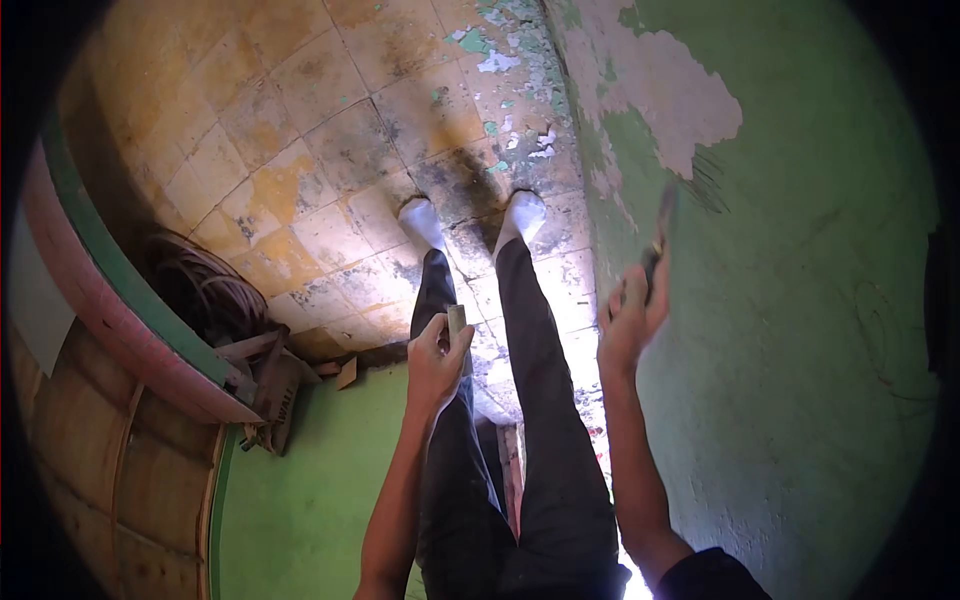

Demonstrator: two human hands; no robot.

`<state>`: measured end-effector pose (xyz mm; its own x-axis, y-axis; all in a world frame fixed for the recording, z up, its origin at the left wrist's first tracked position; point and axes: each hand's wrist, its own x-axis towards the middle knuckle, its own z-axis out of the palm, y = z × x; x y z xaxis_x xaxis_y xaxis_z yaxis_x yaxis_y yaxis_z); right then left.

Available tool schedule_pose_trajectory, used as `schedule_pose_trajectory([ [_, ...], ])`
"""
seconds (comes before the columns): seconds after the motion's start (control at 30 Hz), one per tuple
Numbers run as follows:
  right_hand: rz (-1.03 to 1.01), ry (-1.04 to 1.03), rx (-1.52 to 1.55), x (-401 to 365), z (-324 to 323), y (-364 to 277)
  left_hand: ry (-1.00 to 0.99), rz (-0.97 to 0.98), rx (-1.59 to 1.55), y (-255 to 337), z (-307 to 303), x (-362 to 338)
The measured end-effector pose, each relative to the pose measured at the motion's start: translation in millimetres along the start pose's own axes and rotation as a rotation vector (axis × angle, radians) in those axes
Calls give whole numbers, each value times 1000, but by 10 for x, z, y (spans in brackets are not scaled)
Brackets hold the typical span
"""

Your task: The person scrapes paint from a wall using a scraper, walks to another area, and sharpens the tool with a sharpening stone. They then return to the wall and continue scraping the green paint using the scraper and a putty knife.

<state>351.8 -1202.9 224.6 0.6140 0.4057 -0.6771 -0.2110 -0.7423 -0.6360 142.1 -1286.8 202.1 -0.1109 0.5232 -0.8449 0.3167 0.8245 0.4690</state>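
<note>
My right hand (632, 315) is closed round the dark handle of a scraper (664, 222). Its narrow grey blade points up, slightly blurred, and overlaps the green wall (780, 300) just below a bare patch of peeled paint (670, 95). Dark scratch marks (708, 185) show on the wall beside the blade tip. Lower and to the left, my left hand (438, 355) is closed on a small tan block (457, 320), which sticks up between thumb and fingers over my left leg.
Paint flakes (500, 60) lie along the foot of the wall on the stained tile floor (300, 100), where I stand in light socks. At left are a curved green and pink ledge (120, 290), a coiled hose (205, 285) and a worn carton (275, 395).
</note>
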Motion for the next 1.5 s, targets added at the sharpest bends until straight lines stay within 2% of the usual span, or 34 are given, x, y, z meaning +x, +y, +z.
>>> schedule_pose_trajectory([
  [0.1,-96,-67,122,276,198,150,-14,29,3,55,15,66],
  [0.13,-181,-151,107,240,84,250,-31,49,15,92,37,133],
  [0.23,-162,-171,284,211,-53,491,-80,48,14,237,97,222],
  [0.27,-130,-250,155,313,-140,608,-90,44,10,289,118,246],
  [0.37,-105,-352,205,643,-7,763,-82,77,-37,367,198,284],
  [0.47,-63,-258,445,910,224,699,-91,66,-7,310,222,278],
  [0.57,-169,-299,431,1173,419,652,-80,81,41,290,197,229],
  [0.6,-120,-175,429,1130,555,548,-70,91,54,295,183,207],
  [0.73,-332,-95,340,1249,799,472,-69,89,84,228,88,205],
  [0.87,-606,-88,418,1226,777,175,-54,59,94,245,-19,246],
  [0.97,-337,-303,533,1298,761,525,-72,71,124,214,-34,264],
  [1.0,-305,-287,556,1301,788,580,-77,75,133,221,-35,249],
  [1.1,-385,-301,606,1419,739,588,-60,63,74,275,13,179],
  [1.13,-455,-301,727,1407,810,471,-65,52,86,311,11,166],
  [1.23,-483,-266,777,1307,912,221,-53,86,100,155,36,204],
  [1.37,-324,-288,770,1461,1036,512,-87,47,114,195,-9,196],
  [1.5,-247,-280,978,1197,1182,391,-49,66,163,199,-100,207],
])
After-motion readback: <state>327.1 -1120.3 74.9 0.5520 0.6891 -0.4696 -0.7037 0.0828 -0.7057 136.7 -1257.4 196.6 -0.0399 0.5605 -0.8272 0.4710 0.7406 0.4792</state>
